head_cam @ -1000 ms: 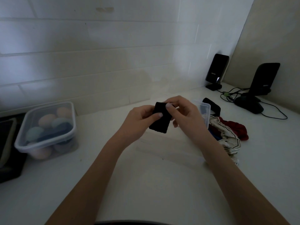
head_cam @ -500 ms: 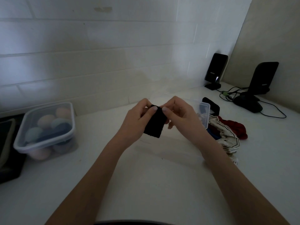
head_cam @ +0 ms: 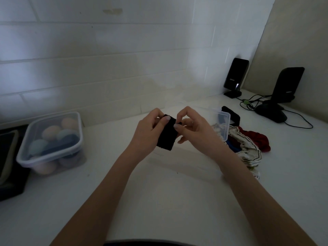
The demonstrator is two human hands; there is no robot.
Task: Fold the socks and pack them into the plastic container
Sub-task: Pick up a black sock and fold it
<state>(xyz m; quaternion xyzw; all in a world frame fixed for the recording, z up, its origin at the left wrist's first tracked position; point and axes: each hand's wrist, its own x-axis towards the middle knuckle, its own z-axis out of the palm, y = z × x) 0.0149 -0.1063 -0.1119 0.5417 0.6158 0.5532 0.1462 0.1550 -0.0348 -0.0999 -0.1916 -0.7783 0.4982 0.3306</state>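
Both hands meet above the white counter (head_cam: 159,192) in the one head view. Left hand (head_cam: 149,134) grips a small black sock (head_cam: 166,137), thumb laid across its upper front and fingers curled behind. Right hand (head_cam: 191,128) pinches the sock's top right edge between thumb and forefinger, with the other fingers loosely curled below. Held clear of the counter, the sock hangs as a short, dark, roughly rectangular bundle, seemingly folded over already, though the dim light hides its layers.

Just right of the hands stands a clear plastic container (head_cam: 225,126), open at the top; what it holds is hard to make out. Touching its near side is a heap of unfolded socks (head_cam: 248,144), cream with dark stripes, red and blue. At far left a second lidded tub (head_cam: 53,139) holds rounded pastel bundles, probably socks packed before.

I judge the sock light, soft and limp. It will not slip, but the fold may spring open if the grip loosens. Hold is best taken across the folded thickness, thumb on one face and fingers on the other, near the middle, so that all layers are pressed together on the way to the container.

Two black speakers (head_cam: 236,75) and cables (head_cam: 252,103) stand in the far right corner.
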